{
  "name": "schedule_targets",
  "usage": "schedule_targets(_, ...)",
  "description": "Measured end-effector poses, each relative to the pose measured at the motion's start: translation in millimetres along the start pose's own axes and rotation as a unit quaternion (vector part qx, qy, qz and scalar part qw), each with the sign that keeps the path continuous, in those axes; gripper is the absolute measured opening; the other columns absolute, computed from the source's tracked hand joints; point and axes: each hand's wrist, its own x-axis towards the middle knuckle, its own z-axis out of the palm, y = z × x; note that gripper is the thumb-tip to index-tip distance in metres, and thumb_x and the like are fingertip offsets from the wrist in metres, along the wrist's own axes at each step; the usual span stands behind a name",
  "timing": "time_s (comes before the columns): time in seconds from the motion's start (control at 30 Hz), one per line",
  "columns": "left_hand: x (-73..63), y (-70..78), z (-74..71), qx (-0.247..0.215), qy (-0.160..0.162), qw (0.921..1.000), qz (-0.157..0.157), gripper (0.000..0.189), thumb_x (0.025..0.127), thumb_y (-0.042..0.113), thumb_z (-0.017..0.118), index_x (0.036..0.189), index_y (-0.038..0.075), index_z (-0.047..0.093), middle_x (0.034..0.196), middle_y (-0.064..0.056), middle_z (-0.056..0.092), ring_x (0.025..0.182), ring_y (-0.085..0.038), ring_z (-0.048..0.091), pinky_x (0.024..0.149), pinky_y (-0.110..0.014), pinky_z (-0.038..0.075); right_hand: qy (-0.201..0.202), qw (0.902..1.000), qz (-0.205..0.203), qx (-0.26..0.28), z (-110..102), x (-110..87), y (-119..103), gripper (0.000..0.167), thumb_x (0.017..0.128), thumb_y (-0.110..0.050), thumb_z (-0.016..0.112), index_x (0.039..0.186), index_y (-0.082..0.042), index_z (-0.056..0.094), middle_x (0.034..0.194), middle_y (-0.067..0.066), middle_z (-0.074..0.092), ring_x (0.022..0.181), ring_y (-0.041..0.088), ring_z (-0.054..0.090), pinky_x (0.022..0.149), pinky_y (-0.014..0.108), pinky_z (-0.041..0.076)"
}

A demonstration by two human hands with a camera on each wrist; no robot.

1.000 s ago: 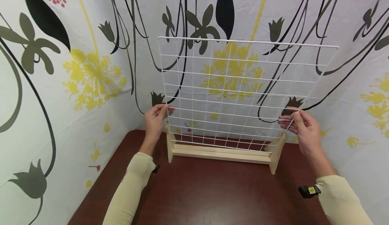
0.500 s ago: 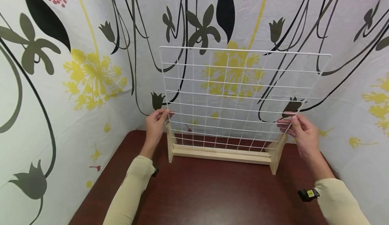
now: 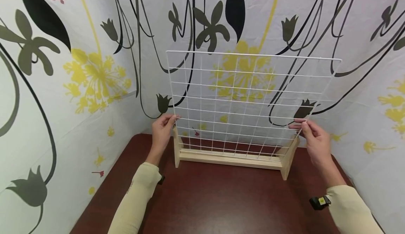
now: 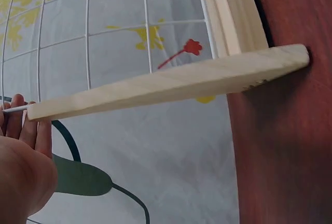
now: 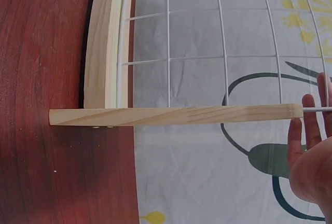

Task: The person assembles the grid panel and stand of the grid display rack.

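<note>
A white wire grid panel [image 3: 234,91] stands upright between the side pieces of a pale wooden stand [image 3: 231,158] in the head view. My left hand [image 3: 162,130] pinches the panel's left edge wire between thumb and fingers, just above the stand's left side piece. On the other edge, my right hand [image 3: 316,141] pinches the right wire with some fingers behind the mesh. The left wrist view shows the stand's side piece [image 4: 171,81] beside the left hand [image 4: 23,167]. In the right wrist view, the opposite side piece [image 5: 176,116] ends at the right hand's fingers [image 5: 311,117].
The stand rests on a dark red-brown table [image 3: 218,199] towards its back edge. Behind and on both sides hangs a white cloth [image 3: 120,65] printed with flowers, close to the panel and the table edges.
The grid panel has sunk lower between the stand's side pieces, its top edge dropping. Both hands have moved down slightly with it, still gripping its side wires.
</note>
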Motion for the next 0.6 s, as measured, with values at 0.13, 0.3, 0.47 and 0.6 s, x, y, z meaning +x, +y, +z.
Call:
schedule_targets(0.13,-3.1,-2.6,-2.1,0.014,-0.002,0.9999,-0.009,0.020,0.103,0.017,0.071,0.106,-0.002,0.078,0.107,-0.024,0.079,0.095,-0.009,0.076,0.081,-0.016,0.058,0.005,1.0000,0.000,0.004,2,-1.5,2,0.038,0.112,-0.015,0.053,0.133,0.015,0.061,0.104,-0.003,0.083,0.108,0.004,0.075,0.094,0.012,0.054)
schedule_targets(0.3,-5.9,-5.9,-4.0,0.022,-0.003,0.9997,-0.011,0.022,0.104,0.021,0.070,0.105,0.000,0.077,0.106,-0.020,0.081,0.097,-0.013,0.077,0.084,-0.016,0.058,0.020,0.9997,0.009,0.012,8,-5.1,3,0.038,0.112,-0.017,0.052,0.132,0.014,0.062,0.104,-0.006,0.083,0.102,0.003,0.077,0.093,0.013,0.054)
schedule_targets(0.47,-6.7,-8.6,-2.5,0.019,-0.002,0.9997,-0.015,0.024,0.105,0.023,0.068,0.106,0.001,0.077,0.106,-0.019,0.081,0.097,-0.005,0.076,0.086,-0.017,0.059,0.062,0.9978,0.017,0.017,15,-8.0,4,0.036,0.111,-0.017,0.055,0.128,0.013,0.065,0.101,-0.007,0.083,0.099,0.003,0.077,0.091,0.015,0.054)
schedule_targets(0.6,-7.6,-9.4,-0.8,0.021,0.002,0.9996,-0.021,0.025,0.105,0.025,0.068,0.106,0.001,0.077,0.106,-0.020,0.081,0.097,-0.004,0.076,0.088,-0.017,0.060,0.089,0.9958,0.018,0.014,21,-9.6,4,0.034,0.110,-0.017,0.057,0.126,0.012,0.068,0.098,-0.006,0.083,0.095,0.005,0.078,0.089,0.016,0.055)
